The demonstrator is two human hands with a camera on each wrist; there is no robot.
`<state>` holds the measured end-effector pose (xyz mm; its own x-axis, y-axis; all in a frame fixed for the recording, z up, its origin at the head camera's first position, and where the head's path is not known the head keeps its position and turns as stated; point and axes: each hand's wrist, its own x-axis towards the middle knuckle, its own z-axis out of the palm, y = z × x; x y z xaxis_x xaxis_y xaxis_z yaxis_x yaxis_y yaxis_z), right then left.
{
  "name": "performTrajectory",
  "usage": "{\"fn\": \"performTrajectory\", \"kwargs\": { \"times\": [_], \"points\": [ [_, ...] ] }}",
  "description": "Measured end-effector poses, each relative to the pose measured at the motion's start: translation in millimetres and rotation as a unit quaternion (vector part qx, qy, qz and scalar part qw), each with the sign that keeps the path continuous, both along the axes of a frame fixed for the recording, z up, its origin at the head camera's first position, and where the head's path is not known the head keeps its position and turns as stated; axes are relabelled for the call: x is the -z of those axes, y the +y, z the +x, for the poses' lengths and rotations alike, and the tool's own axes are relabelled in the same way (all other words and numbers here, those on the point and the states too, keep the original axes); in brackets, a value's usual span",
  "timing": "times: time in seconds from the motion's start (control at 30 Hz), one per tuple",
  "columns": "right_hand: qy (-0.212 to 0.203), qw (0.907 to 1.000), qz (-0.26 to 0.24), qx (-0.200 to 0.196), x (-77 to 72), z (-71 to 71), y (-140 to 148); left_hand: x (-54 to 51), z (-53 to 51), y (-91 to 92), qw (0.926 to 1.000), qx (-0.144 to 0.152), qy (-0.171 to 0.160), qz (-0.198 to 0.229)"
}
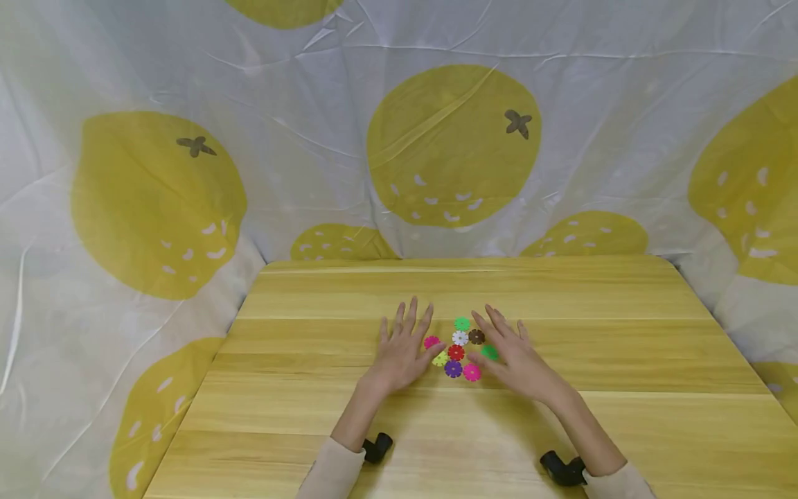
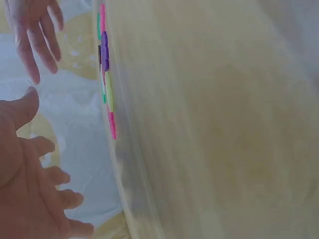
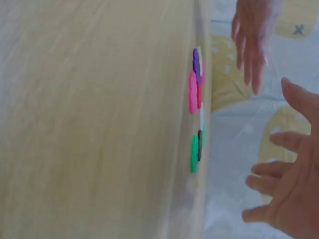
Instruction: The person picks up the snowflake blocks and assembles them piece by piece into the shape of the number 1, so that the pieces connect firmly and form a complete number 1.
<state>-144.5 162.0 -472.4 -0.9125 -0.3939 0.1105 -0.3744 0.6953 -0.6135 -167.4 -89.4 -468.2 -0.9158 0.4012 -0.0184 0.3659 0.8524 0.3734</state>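
Note:
Several notched plastic discs lie flat in a loose cluster on the table: a white disc (image 1: 460, 338), a red disc (image 1: 456, 353), a brown disc (image 1: 476, 337), a purple disc (image 1: 453, 369), a yellow disc (image 1: 439, 359), plus pink and green ones. My left hand (image 1: 400, 355) hovers at the cluster's left side, fingers spread, nearest a pink disc (image 1: 431, 342). On the other side hovers my right hand (image 1: 516, 359), partly covering a green disc (image 1: 489, 353). Both wrist views show a gap between the hands and the discs; neither hand holds anything.
The wooden table (image 1: 262, 388) extends around the discs on all sides. Behind it hangs a pale cloth (image 1: 312, 138) printed with yellow fruit. A black curved object (image 1: 377, 448) sits by the left wrist, and a similar black object (image 1: 561, 469) by the right.

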Motion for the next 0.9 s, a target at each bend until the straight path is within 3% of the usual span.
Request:
{"fn": "performTrajectory", "kwargs": {
  "times": [0.13, 0.23, 0.37, 0.47, 0.6, 0.9],
  "points": [
    [-0.019, 0.9961, -0.082, -0.026, 3.5, -5.5, 4.9, 1.9, -1.2, -3.2, 0.9974, 0.018, -0.035, 0.061],
    [-0.045, 0.9887, -0.136, -0.044, 6.4, -9.4, 8.7, 2.1, -1.6, -3.8, 0.9914, 0.023, -0.059, 0.115],
    [-0.108, 0.9757, -0.182, -0.058, 9.7, -13.2, 12.6, 3.0, -0.9, 0.4, 0.9811, 0.009, -0.071, 0.180],
    [-0.141, 0.9708, -0.186, -0.055, 12.5, -14.2, 14.4, 5.0, -0.6, 4.7, 0.9717, -0.008, -0.089, 0.219],
    [-0.165, 0.9676, -0.185, -0.049, 15.9, -13.8, 15.7, 7.4, -1.5, 7.1, 0.9627, -0.014, -0.128, 0.238],
    [-0.213, 0.9595, -0.180, -0.036, 21.0, -14.2, 12.8, 9.3, -5.9, 11.3, 0.9634, 0.020, -0.153, 0.219]
  ]
}}
